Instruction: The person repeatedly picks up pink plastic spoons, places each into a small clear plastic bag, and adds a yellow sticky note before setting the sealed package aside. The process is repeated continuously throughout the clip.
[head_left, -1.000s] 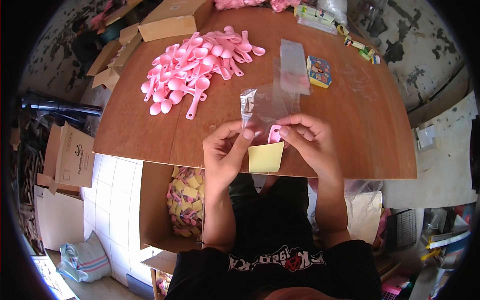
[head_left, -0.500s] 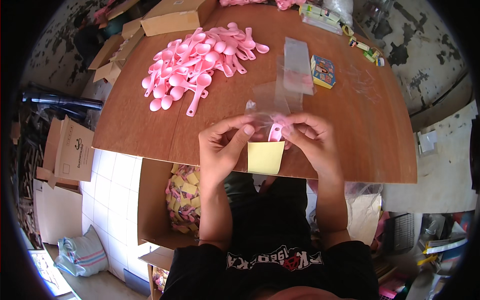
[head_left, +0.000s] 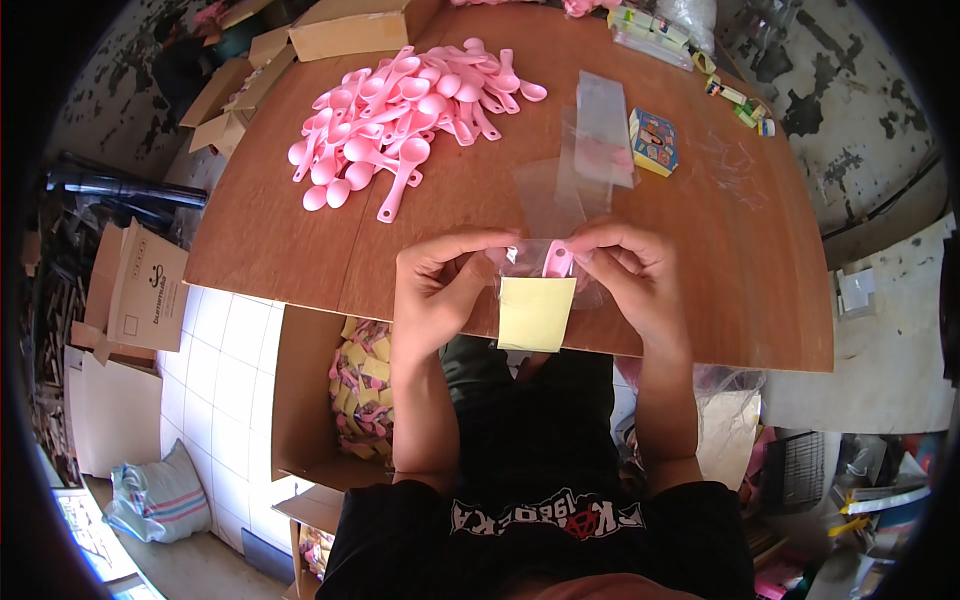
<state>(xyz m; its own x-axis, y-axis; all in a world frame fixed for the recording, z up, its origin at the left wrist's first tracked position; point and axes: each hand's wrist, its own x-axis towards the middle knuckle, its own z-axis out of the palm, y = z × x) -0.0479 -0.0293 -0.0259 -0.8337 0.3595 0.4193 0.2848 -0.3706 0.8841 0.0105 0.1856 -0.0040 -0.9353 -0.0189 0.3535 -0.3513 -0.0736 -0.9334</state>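
Between my hands, at the table's near edge, a small clear plastic bag (head_left: 535,254) is stretched by its upper corners. Inside it are a yellow paper card (head_left: 536,314) and a pink spoon (head_left: 559,259), whose handle end with its hole shows above the card; the rest of the spoon is hidden. My left hand (head_left: 440,285) pinches the bag's left corner. My right hand (head_left: 630,270) pinches the right corner, close to the spoon handle. Past the bag, more clear bags (head_left: 600,120) lie in a flat stack, with a blue and yellow box (head_left: 653,143) on their right.
A heap of pink spoons (head_left: 400,120) covers the far left of the brown table (head_left: 270,240). Below the table's left edge, an open carton (head_left: 305,400) holds many bagged spoons with yellow cards. Another carton (head_left: 350,28) stands at the table's far edge.
Both hands have spread the bag's top flat, where it was bunched before. The card and spoon now hang more plainly in view. My view has shifted slightly.
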